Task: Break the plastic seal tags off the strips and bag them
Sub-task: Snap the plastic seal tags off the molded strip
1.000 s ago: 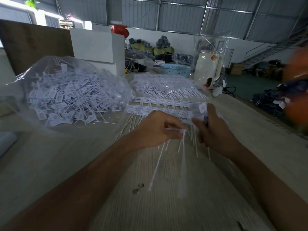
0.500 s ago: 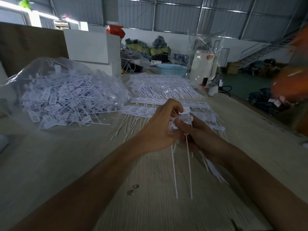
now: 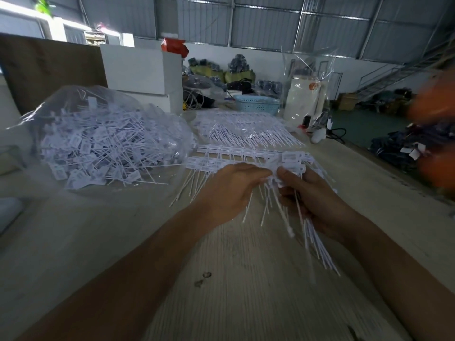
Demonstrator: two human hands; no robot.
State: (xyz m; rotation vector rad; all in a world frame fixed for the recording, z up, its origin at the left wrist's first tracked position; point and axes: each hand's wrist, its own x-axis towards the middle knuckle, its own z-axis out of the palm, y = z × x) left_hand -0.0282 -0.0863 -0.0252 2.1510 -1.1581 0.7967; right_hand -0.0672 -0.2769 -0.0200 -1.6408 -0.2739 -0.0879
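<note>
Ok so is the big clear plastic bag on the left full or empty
Mostly full. The big clear plastic bag bulges with a heap of loose white seal tags, their thin tails crossing throughout. Its opening is not clearly visible.

tabletop [image 3: 103, 242]: pale wood grain, fills the lower frame
left of centre: clear bag [image 3: 105, 141] heaped with loose seal tags
centre: uncut tag strips [image 3: 236, 156]
upper centre: second tag pile [image 3: 248, 131], blue basket [image 3: 256, 106]

White seal tags [image 3: 290, 168], clear bag [image 3: 103, 136], blue basket [image 3: 257, 104]
</note>
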